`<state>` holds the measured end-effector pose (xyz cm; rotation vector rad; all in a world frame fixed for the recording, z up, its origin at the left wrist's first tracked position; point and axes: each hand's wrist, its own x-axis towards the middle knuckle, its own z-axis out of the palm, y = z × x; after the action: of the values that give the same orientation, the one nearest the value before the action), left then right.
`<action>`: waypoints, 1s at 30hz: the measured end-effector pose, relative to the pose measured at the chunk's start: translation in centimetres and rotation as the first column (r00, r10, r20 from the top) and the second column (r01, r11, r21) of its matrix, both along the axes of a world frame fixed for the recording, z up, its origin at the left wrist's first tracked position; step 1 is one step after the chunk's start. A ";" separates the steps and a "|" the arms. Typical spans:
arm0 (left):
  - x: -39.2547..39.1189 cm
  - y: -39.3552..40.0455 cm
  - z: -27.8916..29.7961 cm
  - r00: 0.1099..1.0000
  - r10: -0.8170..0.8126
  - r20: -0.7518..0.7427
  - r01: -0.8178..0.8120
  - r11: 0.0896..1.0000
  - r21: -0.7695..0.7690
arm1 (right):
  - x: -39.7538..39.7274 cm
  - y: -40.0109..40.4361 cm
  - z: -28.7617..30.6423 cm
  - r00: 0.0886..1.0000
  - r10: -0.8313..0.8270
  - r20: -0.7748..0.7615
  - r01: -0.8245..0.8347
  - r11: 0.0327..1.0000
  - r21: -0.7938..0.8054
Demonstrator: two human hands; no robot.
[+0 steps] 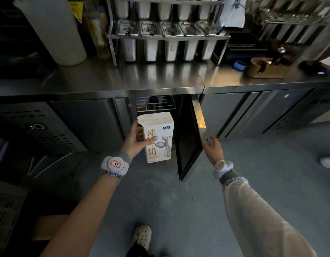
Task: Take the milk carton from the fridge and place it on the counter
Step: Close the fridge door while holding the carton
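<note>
My left hand grips a white milk carton with orange characters and a cow drawing, holding it upright in front of the open under-counter fridge. A wire shelf shows inside the fridge above the carton. My right hand rests against the outer edge of the open fridge door, fingers spread. The steel counter runs across the view above the fridge.
A rack of steel containers stands at the back of the counter. A tall white cylinder is at the left, a tan tray and blue item at the right. My shoe is on the grey floor.
</note>
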<state>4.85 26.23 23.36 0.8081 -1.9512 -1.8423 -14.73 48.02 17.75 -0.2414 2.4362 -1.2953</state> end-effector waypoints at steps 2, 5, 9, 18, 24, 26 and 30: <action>0.2 -0.3 -0.3 1.000 -0.001 0.000 0.001 1.000 -0.001 | -0.1 0.2 -0.9 0.999 0.003 0.053 -0.005 0.999 0.045; 0.3 -0.7 -0.5 1.000 -0.010 0.012 0.010 1.000 -0.014 | 0.2 0.0 -1.7 0.996 0.001 0.089 -0.008 0.997 0.072; 0.5 -1.1 -0.8 1.000 -0.019 0.021 0.019 1.000 -0.012 | 1.1 -1.3 -1.6 0.991 -0.052 0.125 0.045 0.997 0.059; 1.4 -2.8 0.5 0.998 -0.037 0.044 0.039 0.999 -0.027 | 5.5 -7.5 -0.6 0.970 -0.067 0.233 0.096 0.988 -0.118; 2.9 -6.0 0.4 0.999 -0.008 0.040 0.009 1.000 -0.022 | 6.7 -14.2 -0.4 0.886 0.022 0.463 0.147 0.934 -0.325; 3.3 -6.9 0.1 0.999 -0.003 0.039 0.004 1.000 -0.027 | 6.8 -16.1 -0.4 0.838 0.060 0.543 0.173 0.914 -0.368; 3.9 -9.5 -1.2 0.999 -0.006 0.041 0.008 0.999 -0.040 | 6.5 -20.5 -0.6 0.783 0.109 0.613 0.211 0.880 -0.426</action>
<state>8.72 16.76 22.18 0.8336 -2.0114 -1.7978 -8.25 27.48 17.16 0.1303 1.5500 -1.6629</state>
